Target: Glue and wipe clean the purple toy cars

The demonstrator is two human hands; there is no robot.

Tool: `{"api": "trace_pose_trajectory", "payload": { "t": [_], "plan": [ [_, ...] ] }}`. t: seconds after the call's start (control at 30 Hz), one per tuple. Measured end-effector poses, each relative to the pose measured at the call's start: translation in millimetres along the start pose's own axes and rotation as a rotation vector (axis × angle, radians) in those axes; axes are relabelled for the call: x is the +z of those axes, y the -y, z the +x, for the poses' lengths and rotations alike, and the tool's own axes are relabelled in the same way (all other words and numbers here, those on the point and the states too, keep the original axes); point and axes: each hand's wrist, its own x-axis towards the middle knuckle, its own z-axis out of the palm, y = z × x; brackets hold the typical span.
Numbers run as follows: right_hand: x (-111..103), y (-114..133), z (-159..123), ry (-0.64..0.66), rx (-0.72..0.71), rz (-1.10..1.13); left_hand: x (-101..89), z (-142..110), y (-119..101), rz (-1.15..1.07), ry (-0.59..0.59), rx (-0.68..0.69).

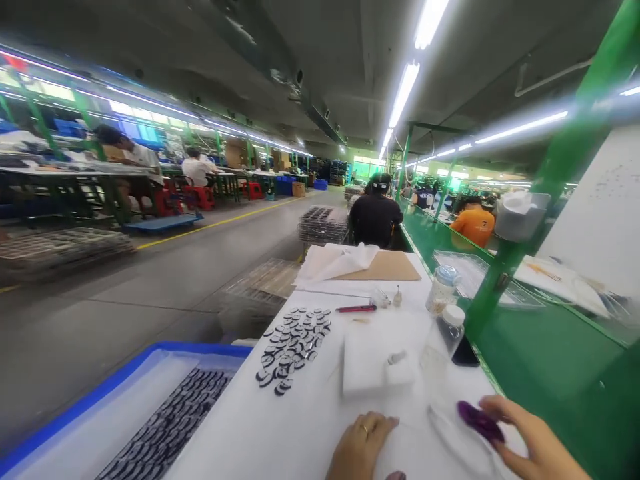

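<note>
My left hand (361, 445), with a ring on one finger, rests on the white tabletop at the bottom middle. Its fingers point right, apart from the thumb, and I see nothing held in it. A small dark spot beside the thumb is too cut off to tell. At the lower right, my right hand (533, 437) has thumb and forefinger around a dark purple oval object (477, 420), whose kind is unclear. A blurred pale loop (450, 427) lies just left of it. Beyond my hands is a white foam-like block (373, 363) with a small clear piece (397, 358) on top.
Many dark-edged round discs (293, 347) lie spread on the table's left. Behind the block is a red pen-like tool (356, 309). Bottles (453, 327) stand near the right edge. A blue tray (150, 360) holds rows of discs. A person in black (376, 213) sits ahead.
</note>
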Motion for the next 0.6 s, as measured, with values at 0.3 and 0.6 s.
{"api": "trace_pose_trajectory", "payload": {
  "t": [0.3, 0.6],
  "plan": [
    [63, 120, 51, 0.274, -0.117, 0.341, -28.0, -39, -48, -0.165, -0.070, -0.036],
    [74, 120, 120, 0.219, 0.048, 0.475, -31.9, -40, -74, -0.171, 0.051, -0.164]
  ]
}}
